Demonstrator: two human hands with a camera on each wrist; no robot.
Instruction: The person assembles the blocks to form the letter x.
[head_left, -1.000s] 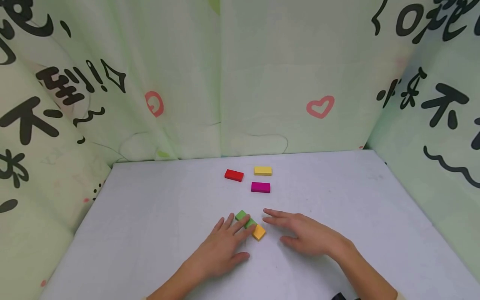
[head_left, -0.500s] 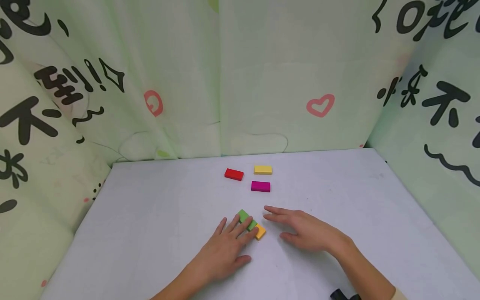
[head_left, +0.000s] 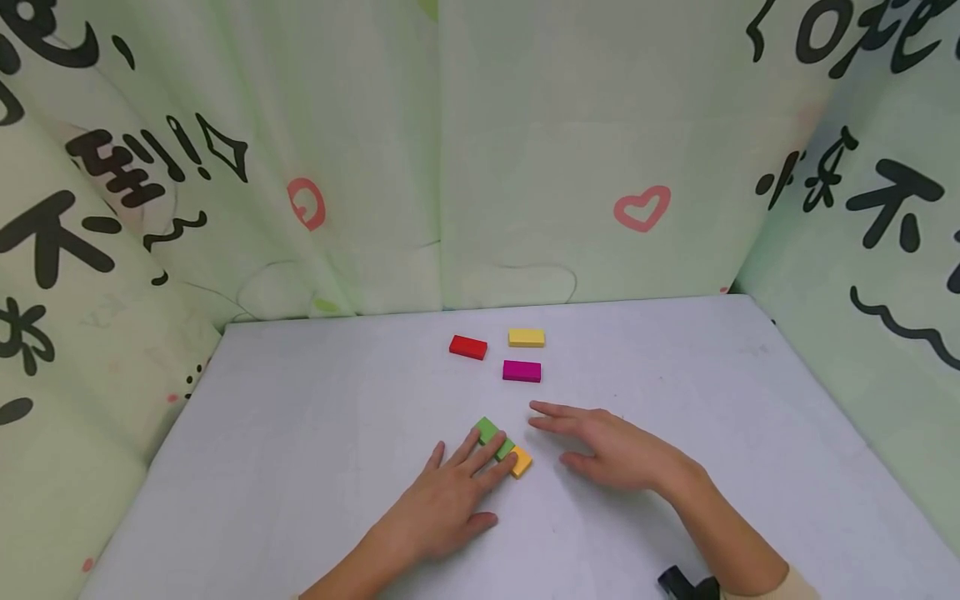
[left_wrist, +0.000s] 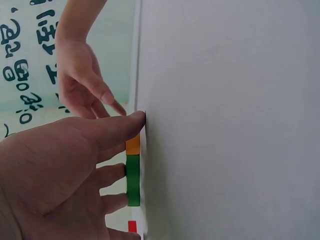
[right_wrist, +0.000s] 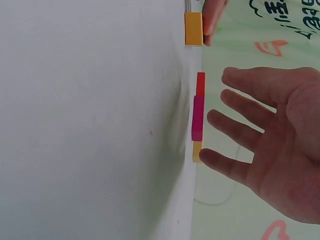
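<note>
A: Entry on the green block (head_left: 493, 438). It lies flat on the white table (head_left: 300, 433), near the front centre. Its near end touches the orange block (head_left: 521, 462), and the two form one short line.

B: Orientation?

A: In the head view the long axis is diagonal, running from far-left to near-right. The far end points toward the red block (head_left: 468, 347). The left wrist view shows green and orange edge-on and flush, with no visible gap.

B: Hands?

A: The left hand (head_left: 450, 496) has its fingers extended, with the fingertips (head_left: 501, 444) resting on top of the green block and nothing grasped. The right hand (head_left: 611, 450) is flat and spread, beside the orange block but apart from it, and holds nothing. From the right wrist view I judge it to be hovering just off the surface.

B: Handling note?

A: My judgement is to keep the pressure light and straight down. A sideways push would likely pivot the green block off the orange one. The right hand could steady the orange end.

B: Other items?

A: A magenta block (head_left: 521, 371) and a yellow block (head_left: 527, 337) lie farther back, well apart from the pair. Printed green curtains (head_left: 525, 125) enclose the table.
</note>
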